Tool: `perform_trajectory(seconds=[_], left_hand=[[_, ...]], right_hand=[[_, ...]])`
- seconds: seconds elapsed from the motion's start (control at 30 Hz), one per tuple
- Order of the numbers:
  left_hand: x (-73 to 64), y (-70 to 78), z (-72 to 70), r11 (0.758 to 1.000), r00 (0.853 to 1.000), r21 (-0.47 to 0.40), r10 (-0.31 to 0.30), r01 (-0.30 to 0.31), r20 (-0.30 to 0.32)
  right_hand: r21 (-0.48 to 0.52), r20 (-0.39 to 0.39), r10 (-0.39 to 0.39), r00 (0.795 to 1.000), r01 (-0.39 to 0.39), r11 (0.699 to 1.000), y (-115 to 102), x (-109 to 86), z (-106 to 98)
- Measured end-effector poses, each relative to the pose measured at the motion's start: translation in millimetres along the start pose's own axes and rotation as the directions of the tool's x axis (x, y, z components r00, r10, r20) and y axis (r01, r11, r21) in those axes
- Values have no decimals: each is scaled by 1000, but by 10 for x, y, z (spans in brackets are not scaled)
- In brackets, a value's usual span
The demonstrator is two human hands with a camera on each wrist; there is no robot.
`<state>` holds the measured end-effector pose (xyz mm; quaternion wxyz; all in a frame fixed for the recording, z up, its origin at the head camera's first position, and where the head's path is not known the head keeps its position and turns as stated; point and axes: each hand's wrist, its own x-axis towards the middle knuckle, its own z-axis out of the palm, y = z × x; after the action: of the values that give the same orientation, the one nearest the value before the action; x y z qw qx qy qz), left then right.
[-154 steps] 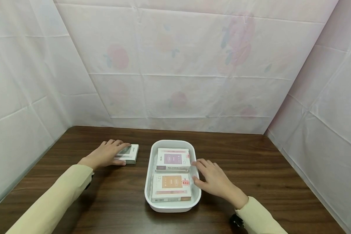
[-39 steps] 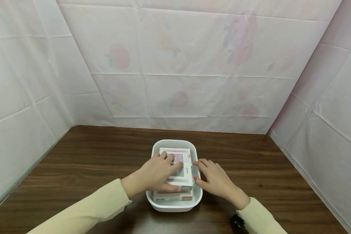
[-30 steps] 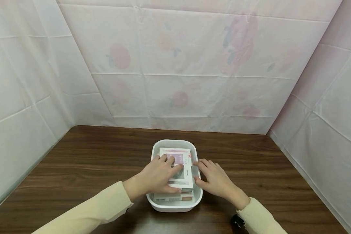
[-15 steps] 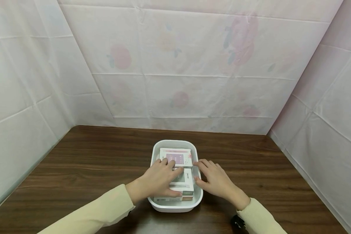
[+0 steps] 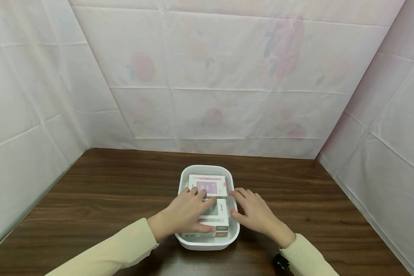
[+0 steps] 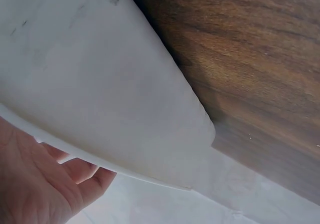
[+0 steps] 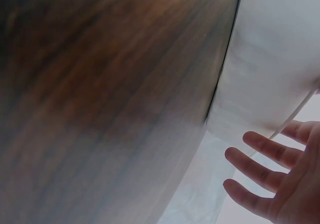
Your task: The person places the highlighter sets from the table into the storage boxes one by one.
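Note:
A white tray [image 5: 207, 247] stands on the table with flat white cartons in it. In its far half lies a carton with a purple label [image 5: 208, 187]. Nearer to me, a carton with a grey-green label [image 5: 222, 215] rests on top of a carton with an orange end [image 5: 222, 234]. My left hand [image 5: 184, 212] holds the grey-green carton from above, its thumb along the near edge and fingers toward the far edge. My right hand [image 5: 257, 212] is at the tray's right rim, its fingers loosely spread in the right wrist view.
Dark wood-grain table [image 5: 124, 180] surrounds the tray on all sides. Pale printed cloth [image 5: 210, 76] hangs behind the table and down both sides. A black band [image 5: 280, 261] shows at the right sleeve cuff.
My left hand has brought the grey-green carton from the table's left into the tray, onto the orange one, then shifted it slightly toward me. My right hand has stayed at the rim.

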<state>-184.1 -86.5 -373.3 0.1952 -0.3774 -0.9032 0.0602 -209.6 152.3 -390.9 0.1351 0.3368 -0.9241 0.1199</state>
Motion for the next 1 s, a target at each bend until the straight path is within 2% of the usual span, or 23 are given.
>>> perform_trajectory(seconds=[0.27, 0.43, 0.6, 0.77, 1.0], left_hand=[[1, -63, -37, 998, 999, -56, 25, -27, -30], [8, -119, -99, 999, 998, -38, 33, -36, -60], [-20, -212, -201, 1000, 996, -25, 13, -15, -90], [-99, -329, -299, 999, 995, -24, -33, 30, -96], [-334, -563, -378, 986, 983, -55, -161, 157, -82]], right_hand=[[-21, 7, -3, 1000, 3, 1000, 9, 8, -11], [-50, 12, -18, 1000, 19, 999, 4, 22, -36], [-58, 18, -21, 1000, 22, 998, 0, 25, -84], [-66, -3, -13, 1000, 13, 998, 22, 18, -142], [-92, -72, 6, 997, -12, 996, 127, -11, -249]])
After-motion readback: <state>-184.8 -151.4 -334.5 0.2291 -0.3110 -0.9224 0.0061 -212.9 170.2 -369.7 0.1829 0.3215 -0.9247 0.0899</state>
